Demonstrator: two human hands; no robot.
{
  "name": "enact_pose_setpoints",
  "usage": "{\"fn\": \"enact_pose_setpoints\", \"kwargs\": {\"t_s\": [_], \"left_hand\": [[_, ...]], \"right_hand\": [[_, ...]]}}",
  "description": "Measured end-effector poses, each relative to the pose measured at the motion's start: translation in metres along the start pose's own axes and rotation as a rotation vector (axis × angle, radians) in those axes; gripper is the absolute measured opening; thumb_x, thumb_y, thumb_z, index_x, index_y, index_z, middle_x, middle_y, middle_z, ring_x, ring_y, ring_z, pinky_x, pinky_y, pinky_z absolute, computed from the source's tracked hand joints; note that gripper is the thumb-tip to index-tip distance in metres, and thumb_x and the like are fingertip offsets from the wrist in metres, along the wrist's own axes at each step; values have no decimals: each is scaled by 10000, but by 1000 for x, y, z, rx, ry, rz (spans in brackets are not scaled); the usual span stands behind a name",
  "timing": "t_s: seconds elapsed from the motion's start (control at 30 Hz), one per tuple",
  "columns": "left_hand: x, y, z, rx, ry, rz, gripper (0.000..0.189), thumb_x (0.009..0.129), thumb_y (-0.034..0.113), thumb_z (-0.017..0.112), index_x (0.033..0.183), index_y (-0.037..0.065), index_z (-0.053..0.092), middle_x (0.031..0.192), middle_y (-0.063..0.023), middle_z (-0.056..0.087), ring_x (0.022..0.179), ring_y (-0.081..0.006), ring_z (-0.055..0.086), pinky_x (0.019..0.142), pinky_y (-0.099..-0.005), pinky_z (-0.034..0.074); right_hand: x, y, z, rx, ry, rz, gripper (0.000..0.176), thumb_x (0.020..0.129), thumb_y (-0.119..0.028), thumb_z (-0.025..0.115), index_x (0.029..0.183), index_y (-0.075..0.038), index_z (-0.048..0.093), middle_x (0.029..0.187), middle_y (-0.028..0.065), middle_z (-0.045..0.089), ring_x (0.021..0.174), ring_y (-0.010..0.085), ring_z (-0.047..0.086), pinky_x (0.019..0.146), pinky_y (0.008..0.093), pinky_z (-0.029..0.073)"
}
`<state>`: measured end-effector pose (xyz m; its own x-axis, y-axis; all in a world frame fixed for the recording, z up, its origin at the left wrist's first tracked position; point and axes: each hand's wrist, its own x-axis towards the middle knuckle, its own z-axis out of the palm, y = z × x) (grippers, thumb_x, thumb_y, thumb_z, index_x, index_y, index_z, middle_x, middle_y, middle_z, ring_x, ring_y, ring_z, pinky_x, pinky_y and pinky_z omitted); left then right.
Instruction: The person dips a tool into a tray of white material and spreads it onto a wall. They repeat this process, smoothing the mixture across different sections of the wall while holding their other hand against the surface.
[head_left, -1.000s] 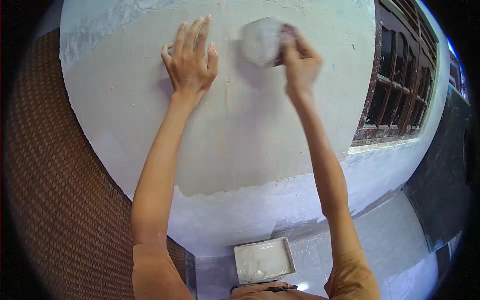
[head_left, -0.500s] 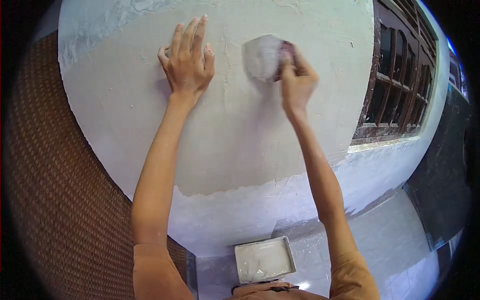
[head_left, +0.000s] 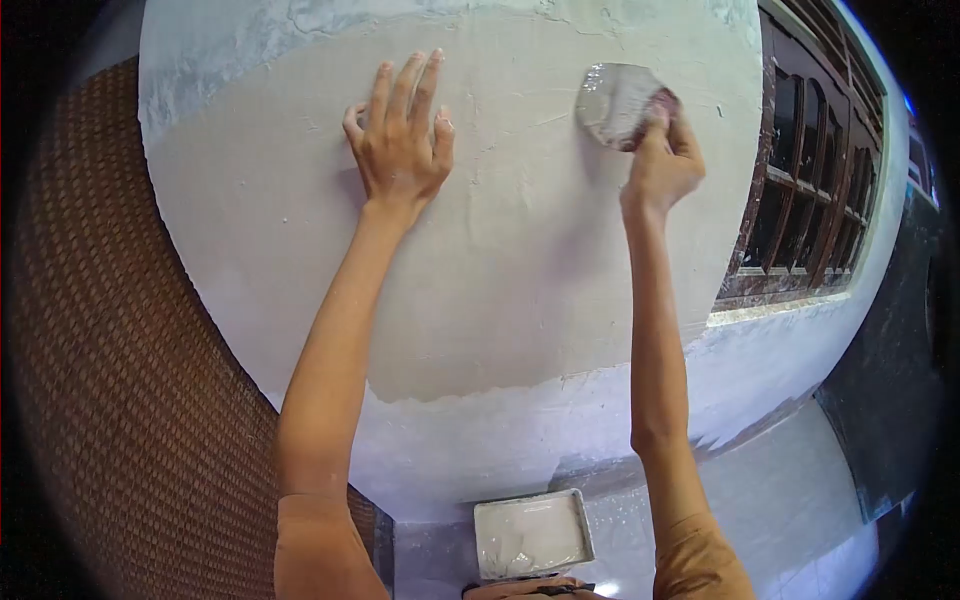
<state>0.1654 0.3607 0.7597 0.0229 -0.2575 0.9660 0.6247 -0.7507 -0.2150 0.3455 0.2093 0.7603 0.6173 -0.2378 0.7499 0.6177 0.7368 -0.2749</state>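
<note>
My right hand (head_left: pixel 662 165) grips a wide putty scraper (head_left: pixel 622 98) by its dark reddish handle. Wet, whitish plaster coats the face of its blade, which lies close against the wall (head_left: pixel 480 290). To the left, my left hand (head_left: pixel 405 135) rests on the same wall with its fingers spread and holds nothing. Around both hands runs a large patch of damp beige skim coat, with a ragged lower border and bluish-white wall above and below it. Low in the view, a rectangular tray (head_left: pixel 533 535) of creamy white plaster stands near my body.
A brown woven panel (head_left: pixel 120 330) runs along the left side. At the right, a dark wooden window (head_left: pixel 805 170) with small panes is set into the wall. Below lies a pale tiled floor (head_left: pixel 770 470), with a dark board (head_left: pixel 870 350) beyond it at far right.
My right hand has swept the scraper rightward across the wall. My left hand stays spread on the wall; it appears slightly further right and lower as the view shifts.
</note>
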Motion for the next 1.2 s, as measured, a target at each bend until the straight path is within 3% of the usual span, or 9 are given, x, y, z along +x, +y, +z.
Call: {"fn": "enact_pose_setpoints", "kwargs": {"t_s": [0.07, 0.23, 0.33, 0.43, 0.6, 0.63, 0.8, 1.0, 1.2], "left_hand": [[-1, 1, 1, -9, 4, 2, 583, 889, 297, 450, 1465, 249, 379, 1437, 36, 474, 1350, -212, 396, 998, -447, 261], [0, 2, 1, 34, -12, -19, 585, 888, 318, 437, 1466, 256, 378, 1438, 46, 467, 1351, -202, 393, 1004, -439, 248], [0, 1, 1, 9, -9, -10, 584, 887, 324, 431, 1465, 258, 382, 1434, 56, 469, 1349, -191, 395, 1003, -437, 247], [0, -1, 2, 26, -18, 1, 585, 884, 319, 434, 1464, 260, 382, 1436, 53, 467, 1348, -189, 396, 1002, -439, 246], [-1, 0, 2, 15, -15, 1, 591, 881, 317, 441, 1466, 266, 376, 1441, 48, 461, 1349, -194, 394, 1006, -454, 245], [0, -2, 1, 20, -14, 3, 592, 881, 316, 442, 1466, 267, 374, 1443, 47, 459, 1351, -196, 392, 1007, -460, 245], [0, -1, 1, 2, -6, 2, 586, 884, 317, 445, 1465, 279, 376, 1438, 38, 460, 1339, -213, 403, 994, -490, 266], [0, 1, 2, -30, -14, -18, 590, 886, 319, 447, 1469, 269, 371, 1441, 37, 456, 1346, -217, 394, 994, -492, 264], [0, 0, -1, -22, -24, -18, 599, 883, 305, 463, 1470, 248, 363, 1448, 47, 454, 1362, -212, 378, 991, -468, 249]], "right_hand": [[2, -10, 4, 101, 36, -80, 300, 929, -107, 599, 1179, 53, 642, 942, 106, 700, 720, 106, 615, 578, 223, 491], [-9, -2, 48, -80, -255, -196, 311, 900, -157, 642, 1161, 10, 669, 905, 91, 716, 717, 162, 621, 737, 315, 513], [27, -3, 31, -290, -198, -145, 294, 895, -66, 647, 1165, 50, 653, 946, 86, 706, 769, 111, 637, 714, 250, 526], [46, -5, 24, 34, -63, -191, 311, 887, -78, 659, 1175, 38, 652, 936, 75, 707, 747, 103, 624, 688, 240, 517], [7, -11, 60, -150, -356, -11, 350, 908, -153, 648, 1183, 62, 632, 872, 125, 717, 626, 97, 573, 521, 273, 468], [9, -9, 56, -142, -315, -126, 293, 885, -95, 666, 1153, 24, 670, 926, 79, 709, 741, 97, 604, 660, 236, 503], [41, -22, 19, 18, 52, -151, 263, 891, -4, 619, 1141, 70, 654, 929, 112, 708, 781, 129, 642, 686, 241, 523], [-20, -9, 37, -92, -337, -70, 333, 874, -169, 677, 1157, 6, 671, 979, 152, 724, 766, 138, 641, 755, 303, 518], [30, -2, -10, 29, -3, -120, 305, 898, -105, 629, 1154, 58, 654, 968, 127, 714, 767, 127, 653, 646, 234, 516]]}}
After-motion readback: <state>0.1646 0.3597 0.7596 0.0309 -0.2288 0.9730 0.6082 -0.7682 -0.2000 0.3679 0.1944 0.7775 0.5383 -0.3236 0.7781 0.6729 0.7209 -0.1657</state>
